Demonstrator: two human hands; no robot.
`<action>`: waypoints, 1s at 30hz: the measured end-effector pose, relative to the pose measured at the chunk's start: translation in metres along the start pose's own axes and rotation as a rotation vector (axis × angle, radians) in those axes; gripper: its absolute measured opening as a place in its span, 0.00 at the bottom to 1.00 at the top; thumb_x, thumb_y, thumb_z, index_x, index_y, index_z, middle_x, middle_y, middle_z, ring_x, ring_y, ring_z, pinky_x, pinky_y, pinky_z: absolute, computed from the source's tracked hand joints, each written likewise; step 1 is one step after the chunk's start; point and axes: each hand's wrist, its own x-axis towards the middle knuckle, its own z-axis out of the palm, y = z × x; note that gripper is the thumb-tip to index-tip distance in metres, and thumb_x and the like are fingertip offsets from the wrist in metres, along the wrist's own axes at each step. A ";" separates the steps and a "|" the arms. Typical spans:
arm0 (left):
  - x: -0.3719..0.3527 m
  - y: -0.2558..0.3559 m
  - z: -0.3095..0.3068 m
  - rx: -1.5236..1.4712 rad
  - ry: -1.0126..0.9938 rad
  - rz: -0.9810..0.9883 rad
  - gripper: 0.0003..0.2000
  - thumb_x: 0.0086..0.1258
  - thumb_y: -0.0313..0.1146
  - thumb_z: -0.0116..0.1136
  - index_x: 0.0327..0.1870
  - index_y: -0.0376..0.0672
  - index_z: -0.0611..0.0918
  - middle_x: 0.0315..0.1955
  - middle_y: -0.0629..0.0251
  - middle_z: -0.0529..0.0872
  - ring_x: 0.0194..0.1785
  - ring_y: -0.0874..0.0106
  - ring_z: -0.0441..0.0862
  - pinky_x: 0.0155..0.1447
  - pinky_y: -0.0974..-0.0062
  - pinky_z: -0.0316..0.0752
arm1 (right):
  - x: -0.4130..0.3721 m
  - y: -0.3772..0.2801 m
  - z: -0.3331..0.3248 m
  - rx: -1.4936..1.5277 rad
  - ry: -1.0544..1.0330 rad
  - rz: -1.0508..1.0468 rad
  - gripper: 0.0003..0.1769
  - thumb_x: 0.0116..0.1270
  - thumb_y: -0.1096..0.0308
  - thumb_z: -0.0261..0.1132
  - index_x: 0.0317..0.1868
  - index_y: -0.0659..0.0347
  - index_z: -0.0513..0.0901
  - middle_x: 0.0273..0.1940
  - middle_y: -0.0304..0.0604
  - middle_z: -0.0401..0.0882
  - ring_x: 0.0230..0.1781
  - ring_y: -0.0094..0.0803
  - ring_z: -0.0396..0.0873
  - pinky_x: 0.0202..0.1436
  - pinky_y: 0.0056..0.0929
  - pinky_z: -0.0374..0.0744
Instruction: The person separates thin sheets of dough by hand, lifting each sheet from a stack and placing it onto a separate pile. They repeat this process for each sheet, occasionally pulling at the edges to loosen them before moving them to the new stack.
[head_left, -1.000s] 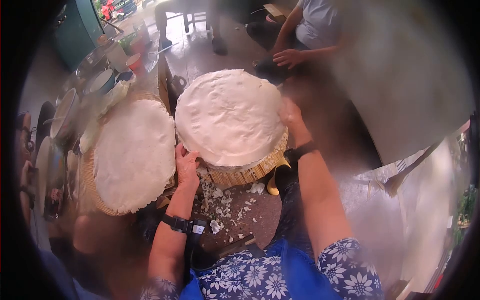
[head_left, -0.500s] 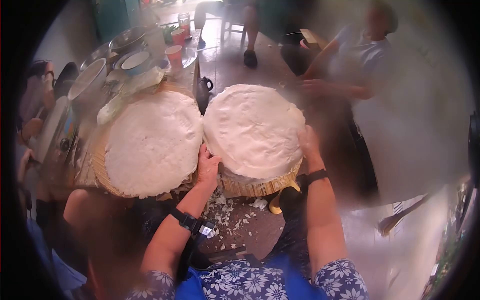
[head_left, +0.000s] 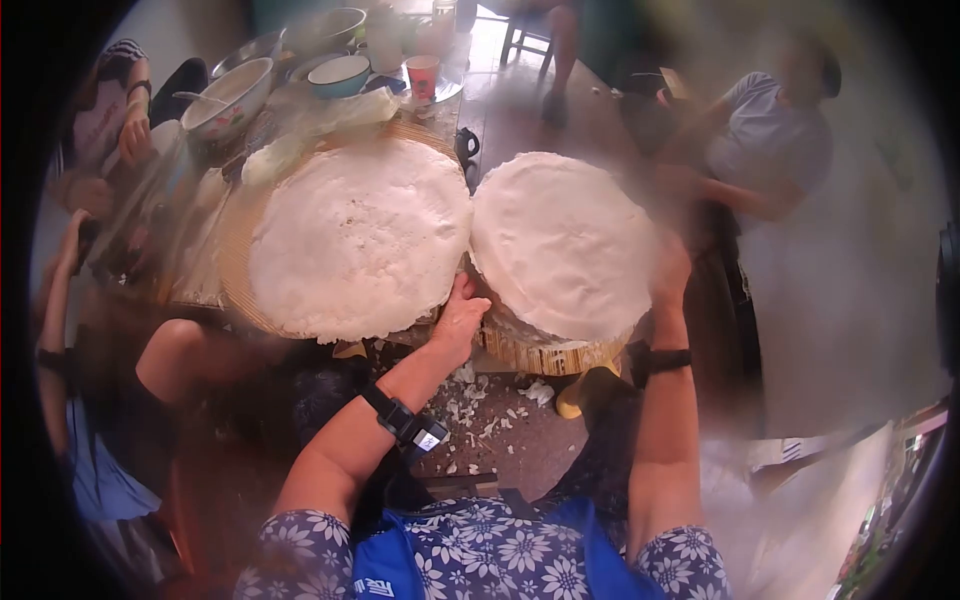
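Two round, flat white slabs that look like soft dough or curd lie side by side. The left slab (head_left: 360,235) rests on a woven bamboo tray (head_left: 238,262). Beside it, the thicker right slab (head_left: 565,240) sits over a striped bamboo base (head_left: 545,358). My left hand (head_left: 462,318) grips the right slab's near-left edge, its thumb apart and its fingertips reaching into the gap between the slabs. My right hand (head_left: 672,275) is closed at that slab's right edge, blurred by haze, with its fingers partly hidden.
A bowl with a spoon (head_left: 228,100), a teal-rimmed bowl (head_left: 338,75) and a red cup (head_left: 422,78) stand behind the left slab. White scraps (head_left: 490,425) litter the floor. A seated person (head_left: 775,140) is at the right; other people's arms (head_left: 135,125) show at the left.
My view has shifted, so both slabs appear farther right. The hands stay at the right slab's edges. More of the people at the left shows.
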 end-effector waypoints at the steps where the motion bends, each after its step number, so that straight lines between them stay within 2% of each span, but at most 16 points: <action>1: -0.002 -0.001 -0.002 0.003 -0.015 -0.017 0.39 0.60 0.26 0.50 0.72 0.42 0.46 0.70 0.55 0.52 0.67 0.67 0.58 0.66 0.69 0.56 | -0.004 -0.008 0.002 0.024 -0.036 -0.043 0.15 0.59 0.68 0.63 0.46 0.65 0.79 0.40 0.48 0.81 0.39 0.34 0.79 0.47 0.28 0.75; 3: -0.006 -0.002 -0.006 0.010 -0.045 -0.050 0.39 0.59 0.25 0.50 0.72 0.42 0.45 0.70 0.55 0.51 0.68 0.67 0.56 0.66 0.68 0.55 | -0.012 -0.027 0.006 0.085 -0.134 -0.094 0.13 0.61 0.71 0.61 0.45 0.66 0.79 0.38 0.47 0.82 0.37 0.30 0.80 0.45 0.25 0.75; 6: -0.005 -0.005 -0.010 -0.004 -0.102 -0.065 0.40 0.59 0.24 0.49 0.72 0.40 0.43 0.71 0.54 0.49 0.65 0.67 0.61 0.64 0.70 0.59 | -0.029 -0.062 0.008 0.133 -0.294 -0.097 0.13 0.61 0.71 0.61 0.45 0.66 0.79 0.37 0.46 0.83 0.36 0.28 0.79 0.44 0.24 0.75; 7: -0.009 -0.002 -0.008 -0.001 -0.075 -0.091 0.38 0.58 0.24 0.50 0.71 0.38 0.46 0.70 0.54 0.52 0.63 0.68 0.63 0.61 0.71 0.61 | -0.037 -0.078 0.006 0.089 -0.305 -0.125 0.12 0.61 0.71 0.61 0.44 0.66 0.79 0.37 0.45 0.83 0.36 0.28 0.79 0.44 0.24 0.75; 8: -0.013 0.001 -0.004 0.002 -0.050 -0.116 0.37 0.58 0.24 0.50 0.70 0.37 0.48 0.69 0.54 0.55 0.60 0.69 0.66 0.59 0.72 0.64 | -0.040 -0.070 0.019 0.184 -0.366 -0.149 0.11 0.61 0.70 0.61 0.44 0.65 0.80 0.34 0.41 0.82 0.34 0.25 0.79 0.40 0.23 0.75; 9: -0.018 0.007 -0.001 0.006 -0.024 -0.138 0.36 0.58 0.24 0.50 0.70 0.36 0.51 0.67 0.54 0.58 0.57 0.70 0.68 0.57 0.73 0.66 | -0.046 -0.086 0.018 0.332 -0.492 0.017 0.11 0.61 0.69 0.61 0.44 0.64 0.80 0.33 0.39 0.81 0.33 0.24 0.78 0.38 0.22 0.75; 10: -0.020 0.011 -0.002 0.083 -0.091 -0.137 0.34 0.58 0.23 0.50 0.68 0.36 0.55 0.64 0.55 0.61 0.55 0.71 0.69 0.54 0.73 0.67 | -0.055 -0.105 0.019 0.478 -0.616 0.185 0.11 0.62 0.69 0.61 0.44 0.63 0.80 0.32 0.37 0.81 0.32 0.22 0.78 0.35 0.21 0.75; 12: -0.028 0.015 -0.004 0.243 -0.220 -0.132 0.29 0.58 0.23 0.50 0.64 0.34 0.63 0.58 0.56 0.69 0.49 0.73 0.72 0.49 0.75 0.70 | -0.069 -0.120 0.032 0.588 -0.730 0.206 0.12 0.62 0.66 0.61 0.45 0.62 0.80 0.32 0.34 0.79 0.30 0.20 0.78 0.32 0.20 0.74; 13: -0.040 0.019 -0.001 0.250 -0.200 -0.120 0.20 0.59 0.22 0.50 0.55 0.33 0.72 0.47 0.61 0.76 0.44 0.74 0.75 0.45 0.76 0.71 | -0.074 -0.130 0.035 0.609 -0.802 0.207 0.15 0.63 0.68 0.58 0.48 0.65 0.78 0.37 0.38 0.78 0.33 0.24 0.79 0.34 0.22 0.76; 17: -0.077 0.053 -0.006 0.318 -0.306 -0.075 0.14 0.62 0.23 0.48 0.50 0.36 0.76 0.39 0.66 0.78 0.37 0.76 0.77 0.41 0.79 0.73 | -0.084 -0.149 0.053 0.726 -0.884 0.329 0.18 0.63 0.66 0.60 0.52 0.65 0.75 0.39 0.39 0.78 0.34 0.25 0.79 0.35 0.23 0.77; 20: -0.096 0.083 -0.029 0.096 -0.387 0.017 0.13 0.64 0.24 0.49 0.50 0.37 0.76 0.40 0.67 0.78 0.38 0.77 0.77 0.42 0.80 0.73 | -0.093 -0.165 0.066 0.808 -0.862 0.448 0.21 0.63 0.66 0.59 0.55 0.66 0.72 0.39 0.39 0.78 0.33 0.25 0.78 0.33 0.22 0.77; 21: -0.105 0.097 -0.040 0.050 -0.362 0.065 0.13 0.65 0.25 0.49 0.51 0.38 0.76 0.39 0.67 0.79 0.39 0.77 0.78 0.44 0.80 0.74 | -0.096 -0.171 0.069 0.814 -0.846 0.483 0.21 0.63 0.66 0.59 0.56 0.66 0.72 0.38 0.38 0.78 0.30 0.25 0.78 0.30 0.22 0.77; 24: -0.127 0.132 -0.084 -0.047 -0.066 0.295 0.14 0.65 0.25 0.50 0.52 0.38 0.75 0.41 0.66 0.78 0.39 0.77 0.78 0.45 0.80 0.74 | -0.100 -0.173 0.086 0.855 -0.824 0.538 0.21 0.63 0.67 0.59 0.56 0.64 0.72 0.37 0.37 0.79 0.27 0.23 0.78 0.26 0.21 0.77; 26: -0.134 0.138 -0.126 -0.083 0.200 0.451 0.16 0.65 0.25 0.50 0.55 0.38 0.73 0.46 0.64 0.76 0.40 0.76 0.77 0.46 0.79 0.74 | -0.102 -0.177 0.088 0.890 -0.811 0.542 0.20 0.62 0.67 0.59 0.55 0.63 0.73 0.36 0.36 0.79 0.27 0.22 0.78 0.26 0.20 0.77; 28: -0.137 0.134 -0.169 -0.149 0.413 0.511 0.18 0.65 0.25 0.49 0.57 0.38 0.70 0.49 0.63 0.73 0.41 0.75 0.76 0.48 0.77 0.73 | -0.101 -0.180 0.090 0.923 -0.851 0.559 0.18 0.62 0.68 0.60 0.52 0.61 0.74 0.34 0.34 0.80 0.27 0.19 0.77 0.26 0.19 0.75; 30: -0.145 0.126 -0.198 -0.235 0.497 0.496 0.20 0.64 0.25 0.50 0.58 0.39 0.68 0.47 0.65 0.73 0.40 0.74 0.75 0.48 0.75 0.73 | -0.102 -0.182 0.092 0.937 -0.835 0.576 0.17 0.62 0.68 0.60 0.52 0.60 0.74 0.33 0.33 0.80 0.27 0.19 0.77 0.27 0.19 0.75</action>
